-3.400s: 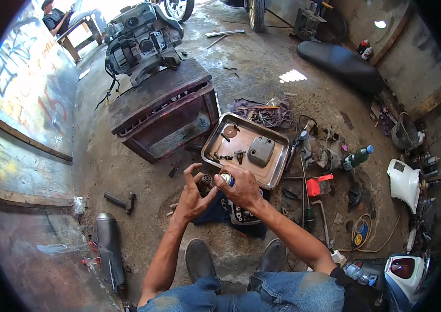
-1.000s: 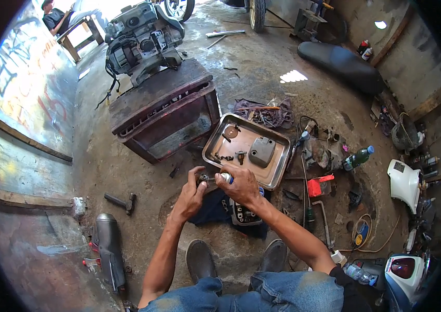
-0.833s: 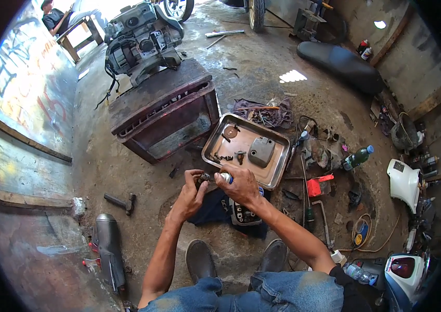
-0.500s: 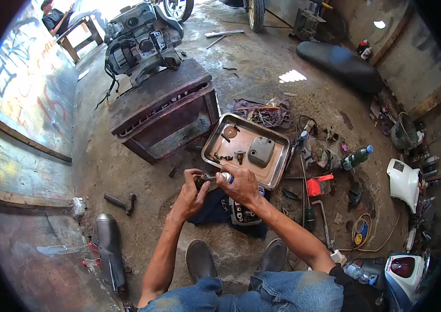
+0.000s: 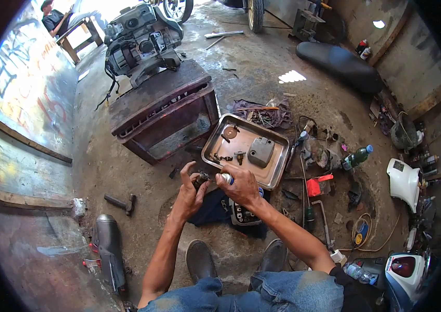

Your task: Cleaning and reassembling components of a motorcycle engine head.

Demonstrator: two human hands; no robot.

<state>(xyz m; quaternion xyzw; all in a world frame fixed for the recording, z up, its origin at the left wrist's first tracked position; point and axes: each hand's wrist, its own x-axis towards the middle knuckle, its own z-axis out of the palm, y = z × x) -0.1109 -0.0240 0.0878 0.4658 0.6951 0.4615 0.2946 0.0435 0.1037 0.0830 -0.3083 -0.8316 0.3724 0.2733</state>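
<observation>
My left hand [image 5: 186, 193] holds a small dark metal part [image 5: 201, 180] between thumb and fingers, its index finger raised away from it. Close by on the right, my right hand [image 5: 242, 186] is wrapped round what looks like a spray can [image 5: 226, 179] with a white top and a blue band; most of it is hidden by the fingers. Just beyond both hands lies a metal tray [image 5: 215, 134] with a grey engine cover [image 5: 261, 152], a brownish disc [image 5: 230, 132] and several small dark parts. Below my right hand is a socket set [image 5: 246, 214] on a dark blue cloth [image 5: 211, 209].
An engine [image 5: 142, 44] stands on a wooden crate [image 5: 163, 125] at far left. A hammer [image 5: 122, 204] and an exhaust muffler [image 5: 109, 249] lie left. To the right are a red container [image 5: 319, 185], a green bottle [image 5: 357, 158] and a motorcycle seat [image 5: 340, 65]. Someone sits far left.
My left index finger has lifted off the small metal part, which shows more plainly now. Both hands are slightly lower and my right hand keeps its hold.
</observation>
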